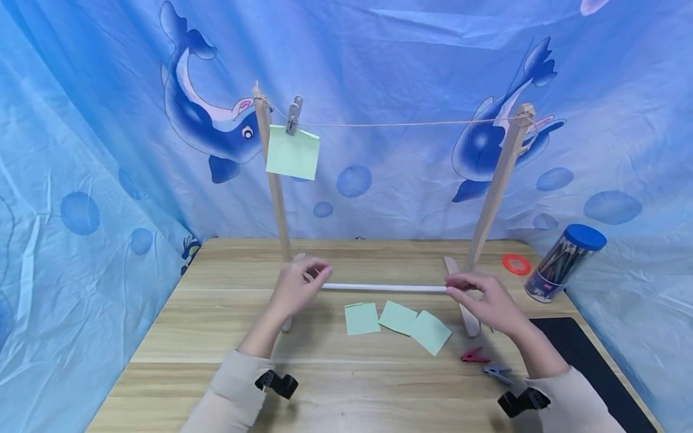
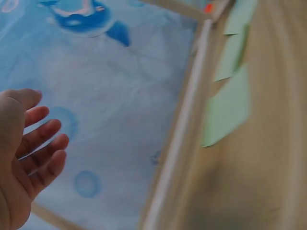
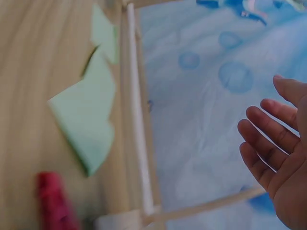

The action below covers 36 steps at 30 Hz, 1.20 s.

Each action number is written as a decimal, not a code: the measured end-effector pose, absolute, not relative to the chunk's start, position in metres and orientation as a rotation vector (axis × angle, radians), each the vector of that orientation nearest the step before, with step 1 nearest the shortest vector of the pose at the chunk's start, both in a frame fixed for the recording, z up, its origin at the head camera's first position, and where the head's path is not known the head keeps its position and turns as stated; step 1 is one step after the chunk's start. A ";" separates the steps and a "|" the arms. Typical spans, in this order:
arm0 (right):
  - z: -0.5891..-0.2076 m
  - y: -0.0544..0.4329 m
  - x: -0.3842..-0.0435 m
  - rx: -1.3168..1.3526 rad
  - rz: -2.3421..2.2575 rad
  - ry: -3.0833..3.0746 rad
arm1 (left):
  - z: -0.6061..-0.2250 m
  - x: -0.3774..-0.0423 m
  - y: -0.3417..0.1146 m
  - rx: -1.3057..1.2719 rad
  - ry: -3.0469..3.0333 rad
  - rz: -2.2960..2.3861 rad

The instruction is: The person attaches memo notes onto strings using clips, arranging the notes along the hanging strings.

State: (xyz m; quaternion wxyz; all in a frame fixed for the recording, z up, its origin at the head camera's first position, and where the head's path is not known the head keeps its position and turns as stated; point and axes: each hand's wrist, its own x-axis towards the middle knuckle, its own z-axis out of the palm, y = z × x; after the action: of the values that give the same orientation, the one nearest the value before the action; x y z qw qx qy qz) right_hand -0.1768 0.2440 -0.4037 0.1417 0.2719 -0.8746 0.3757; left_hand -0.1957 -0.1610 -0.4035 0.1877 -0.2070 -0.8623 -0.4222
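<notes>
My left hand (image 1: 298, 285) hovers by the left wooden post (image 1: 278, 204), its fingers loosely bent around nothing, as the left wrist view also shows. Beside the right post (image 1: 499, 180) is my right hand (image 1: 484, 299), relaxed and holding nothing in the right wrist view. A white rod (image 1: 390, 288) runs low between the posts; in both wrist views it stands apart from the fingers. Above, a string (image 1: 390, 124) spans the post tops. A metal clip (image 1: 294, 114) holds a green paper note (image 1: 293, 155) on it, near the left end.
Green notes (image 1: 363, 319) lie on the wooden table (image 1: 178, 337) before the rod. Right of them are a red clip (image 1: 474, 355) and a grey-blue clip (image 1: 498, 374). Further right are an orange-red ring (image 1: 517, 264), a blue-lidded pencil jar (image 1: 563, 264) and a black mat (image 1: 590, 355).
</notes>
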 end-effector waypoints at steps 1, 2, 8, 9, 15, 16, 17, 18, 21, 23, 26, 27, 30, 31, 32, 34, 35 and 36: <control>-0.410 0.248 -0.174 0.763 1.093 -2.534 | -0.411 -0.195 -0.157 -0.593 -2.471 -1.191; -0.416 0.253 -0.172 0.741 1.095 -2.541 | -0.418 -0.196 -0.153 -0.614 -2.511 -1.186; -0.445 0.271 -0.157 0.628 1.051 -2.626 | -0.455 -0.199 -0.139 -0.713 -2.722 -1.123; -0.448 0.274 -0.155 0.605 1.050 -2.643 | -0.459 -0.199 -0.138 -0.712 -2.749 -1.113; -0.468 0.295 -0.140 0.448 1.086 -2.695 | -0.483 -0.202 -0.133 -0.686 -2.838 -1.050; -0.473 0.299 -0.137 0.428 1.092 -2.703 | -0.487 -0.202 -0.132 -0.671 -2.849 -1.035; -0.477 0.303 -0.135 0.411 1.093 -2.715 | -0.491 -0.202 -0.131 -0.658 -2.857 -1.013; -0.482 0.307 -0.132 0.390 1.086 -2.731 | -0.494 -0.202 -0.130 -0.645 -2.865 -0.986; -0.494 0.319 -0.124 0.334 1.043 -2.782 | -0.500 -0.202 -0.125 -0.615 -2.898 -0.917; -0.500 0.324 -0.119 0.305 1.000 -2.816 | -0.502 -0.202 -0.123 -0.622 -2.917 -0.868; -0.506 0.330 -0.113 0.290 0.962 -2.851 | -0.502 -0.203 -0.120 -0.626 -2.955 -0.835; -0.507 0.331 -0.111 0.295 0.959 -2.859 | -0.502 -0.204 -0.119 -0.629 -2.960 -0.830; -0.508 0.334 -0.109 0.340 0.986 -2.873 | -0.501 -0.205 -0.119 -0.615 -2.962 -0.882; -0.508 0.334 -0.109 0.362 0.988 -2.876 | -0.501 -0.206 -0.119 -0.609 -2.956 -0.905; -0.507 0.335 -0.109 0.383 0.989 -2.881 | -0.500 -0.206 -0.119 -0.599 -2.944 -0.941; -0.506 0.338 -0.109 0.445 0.997 -2.894 | -0.500 -0.206 -0.119 -0.566 -2.910 -1.019; -0.505 0.340 -0.109 0.481 1.005 -2.904 | -0.500 -0.206 -0.119 -0.549 -2.884 -1.054; -0.504 0.341 -0.108 0.517 1.014 -2.913 | -0.499 -0.206 -0.119 -0.530 -2.853 -1.083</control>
State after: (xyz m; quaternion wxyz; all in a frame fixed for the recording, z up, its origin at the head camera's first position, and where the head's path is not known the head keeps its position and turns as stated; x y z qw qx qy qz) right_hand -0.1083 0.3411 -0.5039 0.0070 0.1654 -0.9314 0.3241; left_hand -0.2064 -0.1192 -0.4994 0.0219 -0.1712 -0.9209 -0.3496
